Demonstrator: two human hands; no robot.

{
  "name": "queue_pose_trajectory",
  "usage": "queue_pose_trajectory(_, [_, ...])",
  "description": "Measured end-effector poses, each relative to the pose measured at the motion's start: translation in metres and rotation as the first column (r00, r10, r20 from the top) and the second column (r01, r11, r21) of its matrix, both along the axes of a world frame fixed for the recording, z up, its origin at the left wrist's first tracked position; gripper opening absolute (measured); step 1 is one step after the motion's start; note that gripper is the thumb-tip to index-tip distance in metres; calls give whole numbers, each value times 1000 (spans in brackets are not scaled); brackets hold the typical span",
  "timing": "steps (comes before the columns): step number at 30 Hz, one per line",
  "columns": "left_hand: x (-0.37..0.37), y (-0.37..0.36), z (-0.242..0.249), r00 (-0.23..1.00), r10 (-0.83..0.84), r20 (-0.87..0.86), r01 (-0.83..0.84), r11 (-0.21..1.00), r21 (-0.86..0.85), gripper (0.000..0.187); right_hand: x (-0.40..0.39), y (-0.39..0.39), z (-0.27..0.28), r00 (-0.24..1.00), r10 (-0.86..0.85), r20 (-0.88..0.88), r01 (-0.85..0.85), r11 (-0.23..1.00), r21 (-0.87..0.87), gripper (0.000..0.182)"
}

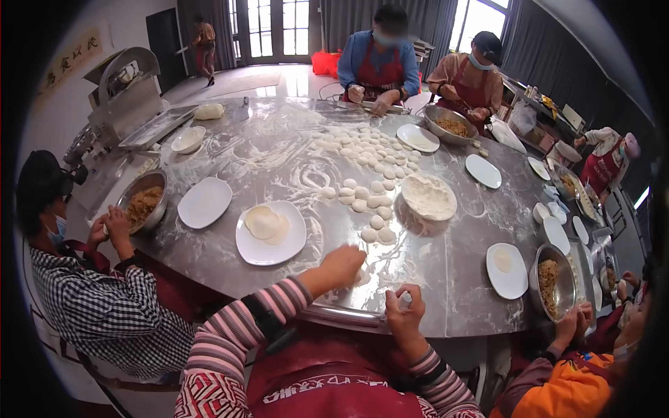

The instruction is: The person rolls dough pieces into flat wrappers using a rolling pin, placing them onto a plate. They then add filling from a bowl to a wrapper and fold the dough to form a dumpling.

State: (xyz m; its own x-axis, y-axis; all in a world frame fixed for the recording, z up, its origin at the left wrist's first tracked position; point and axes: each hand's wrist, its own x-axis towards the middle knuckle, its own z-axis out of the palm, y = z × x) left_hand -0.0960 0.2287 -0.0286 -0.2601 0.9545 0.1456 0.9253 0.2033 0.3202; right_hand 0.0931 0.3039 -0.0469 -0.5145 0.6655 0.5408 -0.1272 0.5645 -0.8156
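Note:
My left hand point(341, 267) is over the near part of the steel table, its fingers curled together; what they hold, if anything, is hidden. Lower and to the right, my right hand point(406, 311) is at the table's front edge, thumb and fingers bent round a small pale spot that I cannot make out. Beyond my hands lie several flattened dough pieces point(377, 221). A white plate point(298, 244) with thin round dough wrappers point(266, 224) stands left of my left hand. Farther off is a bowl of flour point(428, 196).
Flour dusts the steel table point(474, 244). An empty white plate point(205, 203) and a bowl of filling point(145, 198) stand left, near a person in checks point(118, 306). Another plate point(507, 279) and filling bowl point(550, 282) are right. Two people work opposite; a machine point(122, 97) stands back left.

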Motion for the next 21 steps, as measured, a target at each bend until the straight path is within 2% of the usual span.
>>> queue_pose_trajectory(1, [2, -6, 8, 983, 37, 178, -6, 985, -172, 25, 0, -1, 5, 1000, 6, 20, -5, 1000, -29, 22])
queue_pose_trajectory(2, [4, -13, 11, 959, 74, 274, -11, 974, -226, 27, 0, -1, 8, 999, 12, 41, -9, 998, -60, 23])
queue_pose_trajectory(5, [6, -29, 2, 928, 133, 349, -85, 985, -150, 26, -11, 9, 5, 998, 3, 57, -1, 999, -33, 22])
queue_pose_trajectory(7, [5, -32, -8, 820, 157, 551, -124, 988, -96, 23, -17, 12, 8, 999, 13, 39, -12, 999, -32, 22])
queue_pose_trajectory(8, [4, -32, -14, 814, 156, 560, -122, 988, -98, 23, -18, 13, 8, 999, 11, 50, -10, 999, -33, 22])
queue_pose_trajectory(10, [4, -33, -12, 638, 236, 733, -211, 969, -129, 18, -14, 11, 4, 1000, 1, 28, 0, 999, -37, 21])
queue_pose_trajectory(11, [8, -36, -7, 699, 321, 639, -260, 947, -191, 17, -11, 10, 3, 997, 0, 75, 5, 998, -67, 21])
queue_pose_trajectory(12, [10, -37, -5, 689, 324, 648, -261, 945, -196, 17, -10, 12, 5, 996, 4, 89, 2, 998, -69, 21])
queue_pose_trajectory(14, [9, -42, -4, 805, 248, 540, -263, 964, -51, 17, -17, 13, 11, 998, 1, 67, 2, 999, -51, 21])
queue_pose_trajectory(15, [9, -42, -6, 805, 252, 537, -274, 961, -40, 17, -26, 13, 17, 1000, -28, -2, 28, 999, 44, 21])
queue_pose_trajectory(16, [7, -41, -7, 807, 252, 534, -271, 962, -44, 17, -37, 17, 22, 1000, -31, -5, 31, 999, 40, 21])
queue_pose_trajectory(18, [6, -38, -8, 821, 221, 526, -219, 973, -66, 18, -56, 24, 24, 988, -97, -119, 124, 961, 247, 21])
queue_pose_trajectory(20, [7, -30, -1, 850, 224, 476, -200, 975, -102, 18, -64, 30, 20, 996, -80, 31, 76, 992, 96, 20])
queue_pose_trajectory(21, [8, -27, 3, 873, 235, 426, -199, 972, -128, 19, -68, 29, 22, 997, -80, 14, 79, 993, 92, 21])
